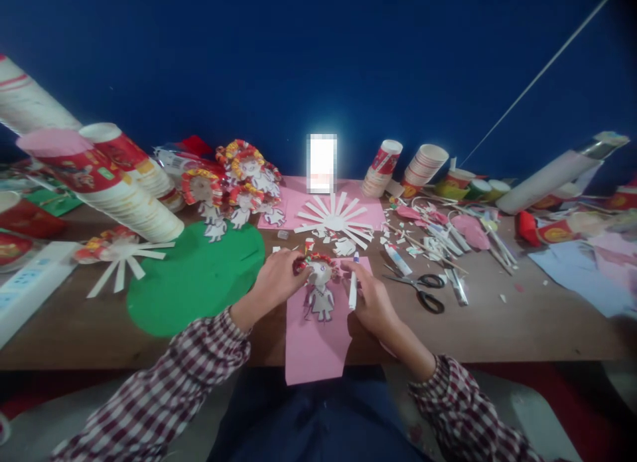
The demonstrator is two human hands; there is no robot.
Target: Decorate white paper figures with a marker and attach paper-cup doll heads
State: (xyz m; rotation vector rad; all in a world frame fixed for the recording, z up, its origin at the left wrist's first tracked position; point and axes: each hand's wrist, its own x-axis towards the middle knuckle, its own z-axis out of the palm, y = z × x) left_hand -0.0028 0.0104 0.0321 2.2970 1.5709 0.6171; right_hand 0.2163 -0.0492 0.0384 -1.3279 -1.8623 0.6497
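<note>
In front of me a white paper doll [320, 293] with red and yellow curled hair is held over a strip of pink paper [316, 356]. My left hand [279, 276] pinches the doll's curled hair at its left side. A white marker pen [353, 291] with a blue end stands nearly upright in my right hand [372, 299], whose fingers wrap around it close to the doll's right side. Dark outlines show on the doll's dress and arms. Whether the right fingertips also touch the doll, I cannot tell.
Left of my hands lies a green paper disc [199, 283], with several finished dolls [243, 183] behind it. Stacked paper cups [114, 190] lean at the left. Scissors [425, 291] lie to the right, near paper scraps [413, 236]. A cut paper cup [334, 222] is fanned out flat ahead.
</note>
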